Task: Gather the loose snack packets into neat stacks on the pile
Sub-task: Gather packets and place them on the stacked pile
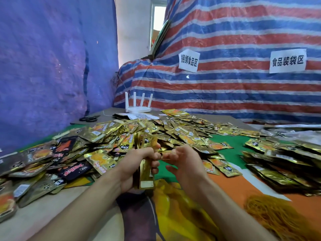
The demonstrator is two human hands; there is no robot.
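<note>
So the left grip [139, 164] is curled tight around a bundle of gold snack packets [146, 178], held upright on edge over the near middle of the desk [52, 214], just in front of the big loose pile [139, 133]. The right grip [184, 162] sits right beside it with its fingers half curled and its fingertips up against the bundle's right edge. I honestly can't tell if it's pinching a packet corner or just touching. My read is that this is the squaring-up step: get the edges flush before the bundle goes down as 1 neat stack. If it were me, I'd keep the left squeeze firm but not crushing, since foil pouches are slippery and fan out the moment pressure drops. I'd use the right fingers to tap the stray edges in, then knock the bottom edge on the desk to level it. There's a heap of orange rubber bands [271, 214] at the near right, and tidier rows of packets [278, 162] lie on the right. Plenty of loose ones are left, including a few black packets [74, 171] on the left that probably shouldn't get mixed in.
</note>
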